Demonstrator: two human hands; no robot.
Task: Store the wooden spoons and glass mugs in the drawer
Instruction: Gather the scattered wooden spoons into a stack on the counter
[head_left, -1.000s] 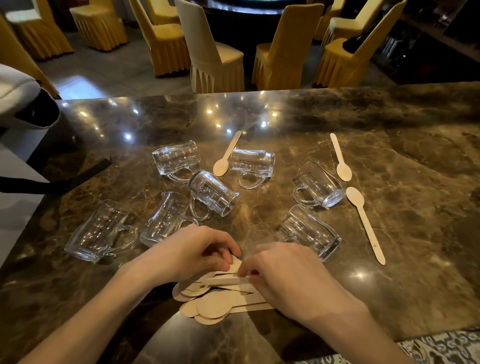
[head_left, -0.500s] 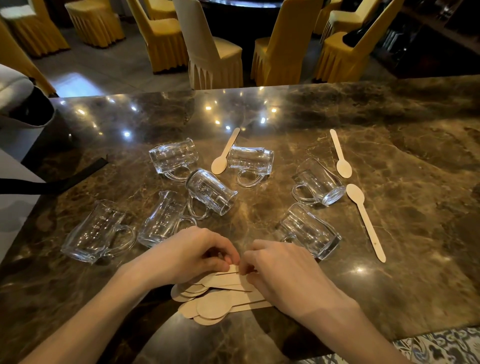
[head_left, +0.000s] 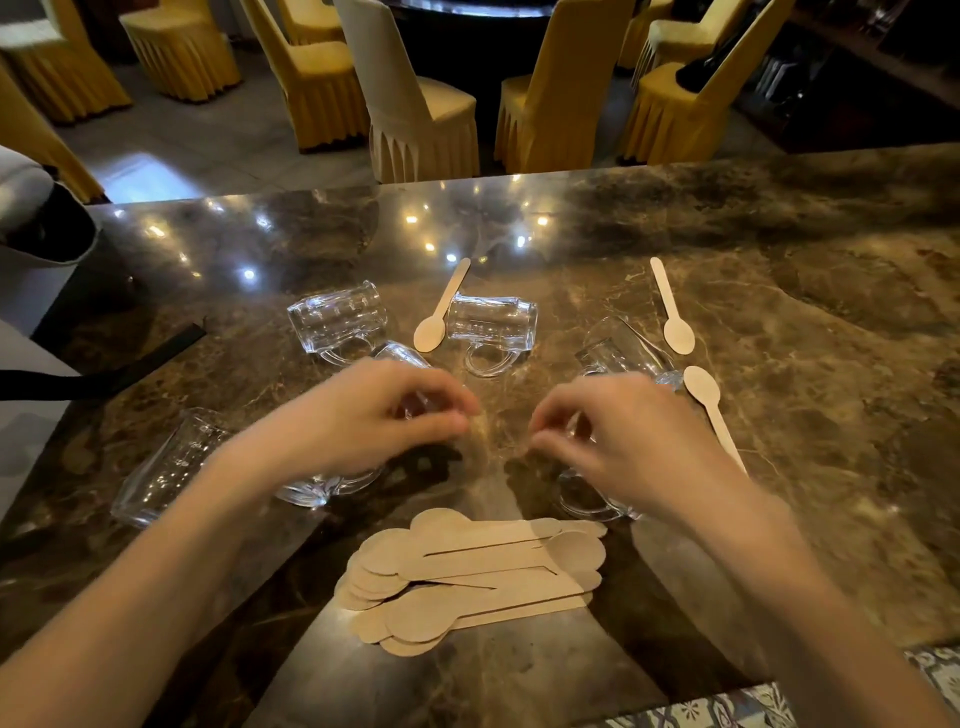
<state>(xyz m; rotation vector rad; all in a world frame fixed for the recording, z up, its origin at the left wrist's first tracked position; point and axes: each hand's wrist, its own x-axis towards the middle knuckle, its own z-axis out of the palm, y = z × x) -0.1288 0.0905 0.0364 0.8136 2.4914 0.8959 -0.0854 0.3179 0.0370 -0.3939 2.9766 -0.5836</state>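
The pile of wooden spoons (head_left: 467, 577) lies flat near the tabletop's (head_left: 831, 312) near edge, about midway along it, the bowls fanned to the left and the handles pointing right. Neither of my hands touches it. My left hand (head_left: 374, 415) hovers beyond the pile with the fingers curled loosely inward, holding nothing, above two glass mugs lying on their sides; one of them (head_left: 322, 486) shows beneath my wrist. My right hand (head_left: 618, 431) hangs level with it, fingers likewise half curled and empty, over another tipped mug (head_left: 587, 499) whose handle and base show below my palm.

Further toward the far edge lie more mugs on their sides: one (head_left: 337, 319) left of centre, one (head_left: 493, 325) at centre with its handle toward me, one (head_left: 628, 351) to the right. Another mug (head_left: 166, 467) lies toward the left edge. A single spoon (head_left: 440, 312) rests just beside the centre mug. Two more spoons lie on the right, one (head_left: 672, 312) farther away and one (head_left: 709, 410) nearer, partly hidden by my right hand. Yellow covered chairs (head_left: 415, 104) stand beyond the far edge.
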